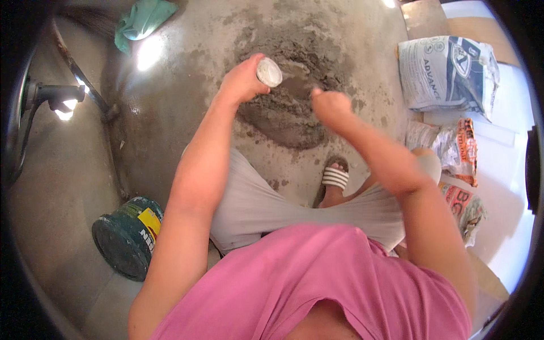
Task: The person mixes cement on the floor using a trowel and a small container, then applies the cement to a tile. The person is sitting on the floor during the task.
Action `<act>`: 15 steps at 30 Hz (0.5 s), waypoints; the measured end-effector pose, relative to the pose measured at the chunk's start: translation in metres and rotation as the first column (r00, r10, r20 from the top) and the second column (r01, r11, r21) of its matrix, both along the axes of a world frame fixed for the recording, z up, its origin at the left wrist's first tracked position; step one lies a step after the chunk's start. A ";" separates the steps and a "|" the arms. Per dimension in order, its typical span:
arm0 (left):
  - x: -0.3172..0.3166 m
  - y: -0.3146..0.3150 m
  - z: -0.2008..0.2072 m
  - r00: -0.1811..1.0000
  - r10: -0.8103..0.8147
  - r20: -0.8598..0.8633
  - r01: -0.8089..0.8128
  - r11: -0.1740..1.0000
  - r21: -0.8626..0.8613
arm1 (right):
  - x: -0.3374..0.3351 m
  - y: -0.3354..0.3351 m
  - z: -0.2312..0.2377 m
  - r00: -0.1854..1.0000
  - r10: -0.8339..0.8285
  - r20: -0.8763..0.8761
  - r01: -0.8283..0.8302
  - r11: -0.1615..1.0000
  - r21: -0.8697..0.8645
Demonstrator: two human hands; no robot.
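My left hand [241,81] is wrapped round a small whitish cup [270,72], its round pale end turned toward me. Below it on the floor spreads a heap of wet grey mortar [281,123], ring-shaped, with a murky puddle [299,88] in its middle. Over the right side of this heap, my right hand [332,107] is closed, thumb forward and slightly blurred. Whatever it grips is hidden by the fingers or too indistinct to name. Both hands are apart, one on each side of the puddle.
My sandalled foot [335,177] stands just nearer than the mortar. A dark green bucket [127,238] is at left. Along the right wall are a large white-and-blue bag [447,76] and crumpled smaller bags [445,144]. A green cloth or bag [146,20] lies far left, near a lit lamp [62,99].
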State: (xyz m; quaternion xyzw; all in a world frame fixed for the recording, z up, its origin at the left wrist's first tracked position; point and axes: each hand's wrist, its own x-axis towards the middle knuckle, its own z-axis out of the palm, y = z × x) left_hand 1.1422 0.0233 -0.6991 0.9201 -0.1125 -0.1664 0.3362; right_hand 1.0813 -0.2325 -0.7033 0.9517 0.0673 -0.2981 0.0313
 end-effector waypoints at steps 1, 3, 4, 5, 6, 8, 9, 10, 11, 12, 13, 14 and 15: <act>-0.003 0.002 0.002 1.000 0.005 -0.030 -0.005 1.000 0.002 | 0.000 -0.012 0.019 0.999 -0.020 0.041 0.020 1.000 0.005; -0.002 0.005 0.008 0.997 0.020 -0.070 -0.020 1.000 0.007 | 0.007 -0.028 0.055 0.994 -0.077 0.074 0.082 0.994 -0.068; -0.001 0.006 0.007 0.997 0.040 -0.059 -0.043 0.998 -0.052 | 0.013 -0.041 0.052 0.993 -0.085 0.079 0.091 0.994 -0.065; -0.002 0.008 0.004 0.997 0.064 -0.050 -0.069 0.992 -0.108 | 0.024 -0.056 0.040 0.992 -0.090 0.083 0.095 0.994 -0.060; -0.002 0.009 0.003 0.996 0.079 -0.041 -0.085 0.983 -0.162 | 0.034 -0.063 0.022 0.991 -0.103 0.088 0.108 0.993 -0.052; 0.002 0.001 0.006 0.997 0.066 -0.039 -0.073 0.970 -0.234 | 0.051 -0.068 -0.046 0.995 -0.098 -0.010 0.097 0.994 -0.045; 0.003 0.000 0.006 0.997 0.071 -0.041 -0.079 0.961 -0.265 | 0.057 -0.065 -0.072 0.995 -0.082 -0.064 0.080 0.996 -0.037; 0.007 0.004 0.004 0.995 0.095 -0.019 -0.096 0.961 -0.260 | 0.054 -0.050 -0.081 0.990 -0.126 -0.063 0.126 0.992 -0.009; 0.012 0.008 0.002 0.994 0.114 0.004 -0.109 0.961 -0.256 | 0.051 -0.039 -0.088 0.983 -0.174 -0.064 0.176 0.984 0.018; 0.003 0.009 -0.005 0.993 0.116 -0.006 -0.114 0.960 -0.255 | 0.042 -0.049 -0.100 0.982 -0.188 -0.012 0.188 0.980 0.059; 0.001 0.010 -0.002 0.991 0.131 0.000 -0.126 0.958 -0.258 | 0.041 -0.040 -0.083 0.988 -0.156 -0.005 0.156 0.986 0.058; 0.001 0.011 0.002 0.990 0.141 0.007 -0.135 0.956 -0.262 | 0.039 -0.035 -0.064 0.992 -0.128 0.002 0.127 0.990 0.057; -0.002 0.009 0.010 0.991 0.134 0.002 -0.129 0.955 -0.267 | 0.026 -0.029 -0.040 0.993 -0.118 -0.001 0.118 0.992 0.051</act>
